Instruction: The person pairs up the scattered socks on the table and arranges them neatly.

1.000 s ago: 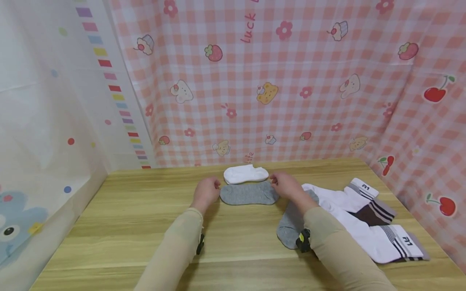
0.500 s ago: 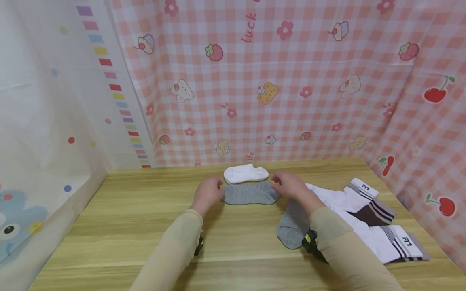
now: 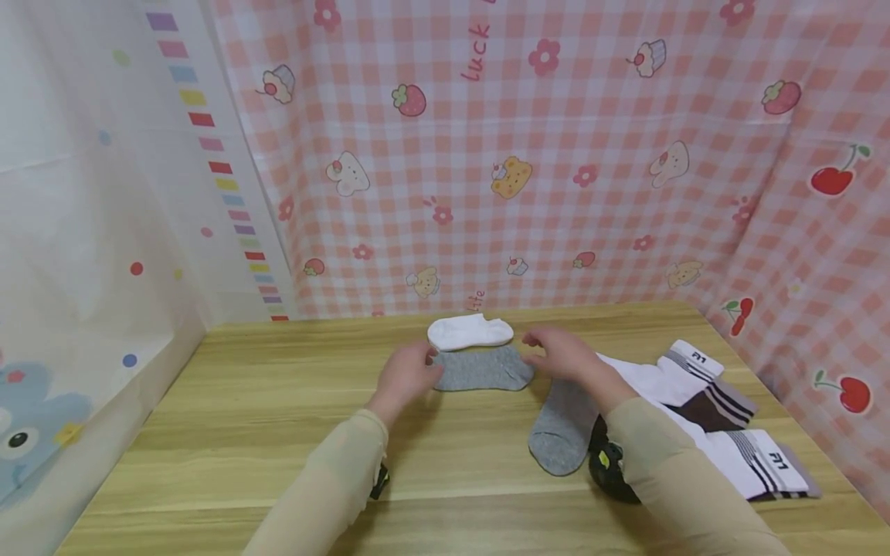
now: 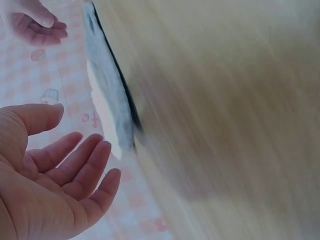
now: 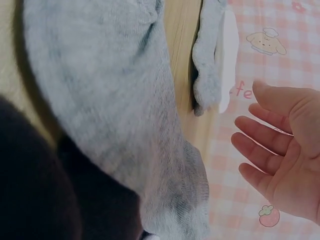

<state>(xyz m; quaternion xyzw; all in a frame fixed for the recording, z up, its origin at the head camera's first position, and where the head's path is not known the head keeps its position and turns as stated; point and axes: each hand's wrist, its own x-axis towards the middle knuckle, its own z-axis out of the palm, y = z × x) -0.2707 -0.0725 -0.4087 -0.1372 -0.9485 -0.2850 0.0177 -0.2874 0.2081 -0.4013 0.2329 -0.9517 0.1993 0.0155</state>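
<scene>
A grey ankle sock (image 3: 480, 371) lies flat in the middle of the table, just in front of a white ankle sock (image 3: 469, 332). My left hand (image 3: 409, 374) overlaps the grey sock's left end in the head view. In the left wrist view its fingers (image 4: 82, 170) are loosely bent with nothing in them. Beside the same sock's right end hovers my right hand (image 3: 566, 357), thumb and fingers spread and holding nothing. A second grey sock (image 3: 562, 432) lies below my right wrist, partly hidden by the forearm; it looms large in the right wrist view.
To the right lie white crew socks (image 3: 737, 459) with striped cuffs, and a dark brown sock piece (image 3: 709, 409) shows between them. The wooden table (image 3: 229, 432) ends at a pink checked cloth (image 3: 445, 232) at the back. A white curtain (image 3: 90, 232) hangs at the left.
My left hand has shifted right, now covering the grey sock's left end. My right hand has drawn slightly right, away from its right end. The socks appear unmoved.
</scene>
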